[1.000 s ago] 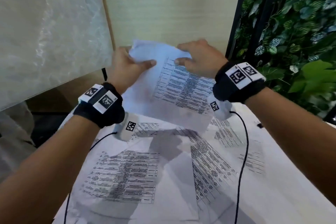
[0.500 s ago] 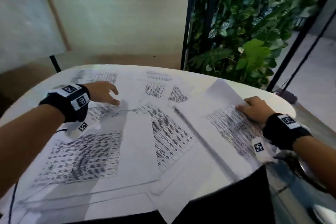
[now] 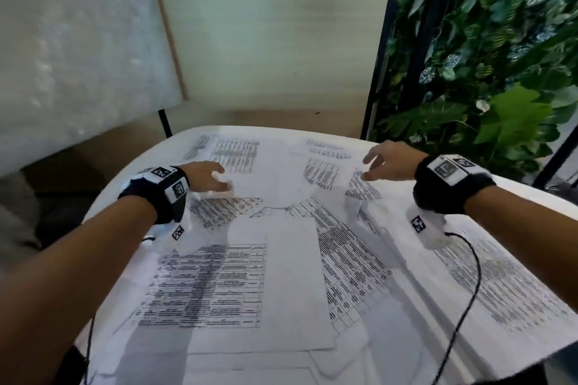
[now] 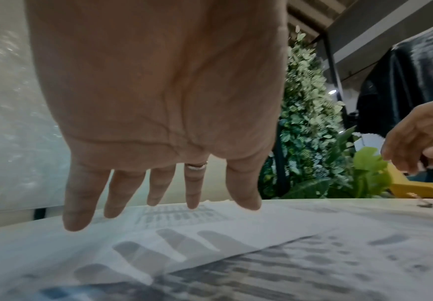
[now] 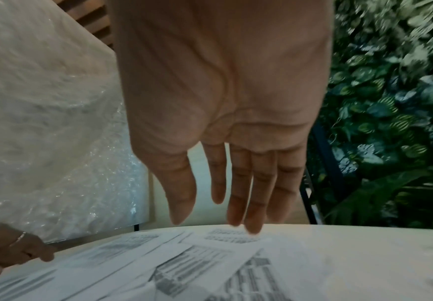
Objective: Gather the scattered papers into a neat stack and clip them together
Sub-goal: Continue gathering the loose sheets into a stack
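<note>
Several printed papers lie scattered and overlapping on a round white table (image 3: 531,194). A half-blank sheet (image 3: 291,284) lies in the middle, a sheet with a table of text (image 3: 206,287) at the near left, another sheet (image 3: 500,287) at the right. My left hand (image 3: 208,180) hovers palm down over the far-left sheets, fingers straight and spread (image 4: 160,183), casting a shadow on the paper below. My right hand (image 3: 384,162) hovers over the far-right sheets with straight fingers (image 5: 241,183), tips close to a small far sheet (image 5: 236,238). Neither hand holds anything.
A wall of green leaves (image 3: 500,56) with a black frame stands right of the table. A panel wrapped in bubble film (image 3: 78,40) leans at the back left. A small dark object (image 4: 425,203) lies on the table's right side. Wrist cables (image 3: 469,291) trail across the papers.
A second ago both hands gripped one sheet at the far edge. The right hand then laid it at the right. Now both hands are empty and hover over the far sheets.
</note>
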The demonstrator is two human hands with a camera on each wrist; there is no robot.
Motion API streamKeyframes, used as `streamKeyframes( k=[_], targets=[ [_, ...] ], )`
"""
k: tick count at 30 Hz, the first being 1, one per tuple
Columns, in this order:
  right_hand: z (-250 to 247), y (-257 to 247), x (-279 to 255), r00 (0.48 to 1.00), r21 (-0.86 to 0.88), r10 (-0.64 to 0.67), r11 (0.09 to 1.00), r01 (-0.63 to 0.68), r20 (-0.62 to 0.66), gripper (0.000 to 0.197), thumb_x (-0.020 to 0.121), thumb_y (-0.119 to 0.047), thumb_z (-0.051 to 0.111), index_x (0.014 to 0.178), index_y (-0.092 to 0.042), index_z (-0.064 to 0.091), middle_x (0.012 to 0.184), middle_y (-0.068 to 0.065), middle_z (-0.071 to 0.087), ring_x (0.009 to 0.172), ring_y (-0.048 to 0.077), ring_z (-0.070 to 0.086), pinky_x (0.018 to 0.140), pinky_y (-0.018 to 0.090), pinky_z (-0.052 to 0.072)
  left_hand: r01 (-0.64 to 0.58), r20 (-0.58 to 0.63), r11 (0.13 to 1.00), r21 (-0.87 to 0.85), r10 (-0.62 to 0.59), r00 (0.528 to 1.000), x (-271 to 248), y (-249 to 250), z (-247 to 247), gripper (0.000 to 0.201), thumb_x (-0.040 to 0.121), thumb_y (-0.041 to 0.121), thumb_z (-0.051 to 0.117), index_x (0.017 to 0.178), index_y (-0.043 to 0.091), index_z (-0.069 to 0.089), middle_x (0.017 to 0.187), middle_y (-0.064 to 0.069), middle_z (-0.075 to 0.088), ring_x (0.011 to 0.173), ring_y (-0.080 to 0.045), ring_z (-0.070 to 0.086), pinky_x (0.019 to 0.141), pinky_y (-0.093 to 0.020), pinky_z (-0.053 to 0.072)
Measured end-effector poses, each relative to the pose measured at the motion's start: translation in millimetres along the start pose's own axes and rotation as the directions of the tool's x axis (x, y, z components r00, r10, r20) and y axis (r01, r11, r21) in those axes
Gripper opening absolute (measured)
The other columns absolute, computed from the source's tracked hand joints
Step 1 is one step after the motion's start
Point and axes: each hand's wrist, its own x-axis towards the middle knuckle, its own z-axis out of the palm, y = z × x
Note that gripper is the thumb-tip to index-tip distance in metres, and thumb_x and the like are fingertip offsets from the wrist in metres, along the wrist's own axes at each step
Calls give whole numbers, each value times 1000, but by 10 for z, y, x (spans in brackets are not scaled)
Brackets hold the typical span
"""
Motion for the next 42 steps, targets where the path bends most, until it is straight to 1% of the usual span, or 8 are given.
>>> streamKeyframes(
  k=[7,11,18,21,26,31,38,42],
  targets=[
    [540,-694,854,991,234,48,969,-77,125,38,84,-30,74,106,0,67,96,15,72,85,27,68,87,38,56,156,-32,986,-57,-158,987,261,-485,-12,77,96,55,47,156,12,23,163,-13,23,148,-29,28,119,-36,23],
    [735,-936,1162,978,432,137,881,-193,157,28,82,-25,75,72,-9,55,78,12,62,58,22,56,62,28,48,126,-7,991,-44,-127,992,323,-482,69,74,96,57,47,151,10,33,158,-13,34,142,-29,38,114,-35,31],
    [856,-1228,1409,967,469,254,857,-216,-20,59,85,-21,70,132,6,45,136,20,52,123,33,53,85,27,44,-55,-64,998,-36,52,997,360,-358,100,39,84,41,73,112,18,59,123,-5,60,96,-17,50,80,-26,36],
    [921,-1240,1496,961,558,253,816,-153,-108,55,79,-12,72,129,1,51,128,17,59,120,31,56,91,29,46,-107,-142,988,-110,91,986,379,-420,58,46,83,33,76,124,18,60,134,-4,59,112,-18,54,88,-23,37],
    [977,-1069,1577,971,670,138,741,30,-196,14,67,-13,69,70,-1,63,71,7,56,67,19,51,58,27,37,93,-57,993,-75,-97,994,411,-661,69,87,79,52,76,147,12,40,151,-9,43,137,-26,43,113,-33,33],
    [1023,-794,1799,985,832,47,543,113,-165,14,75,-18,72,83,-8,67,87,5,69,79,18,61,74,40,53,196,-108,974,-114,-208,972,585,-762,29,99,65,58,82,146,20,39,141,-10,51,130,-31,47,107,-43,41],
    [1019,-511,1847,999,940,-35,342,-3,16,33,87,2,66,120,2,60,109,20,70,90,30,70,81,36,58,179,-192,969,-173,-212,958,862,-788,-163,28,80,37,78,79,22,54,97,-3,55,99,-27,56,78,-28,37],
    [999,-423,1926,994,939,-83,340,-42,75,36,81,12,67,115,6,62,95,13,75,71,17,74,62,25,59,67,-306,918,-391,-198,931,1006,-748,-301,14,81,10,76,87,18,69,82,-12,65,75,-24,59,64,-24,42]
  ],
)
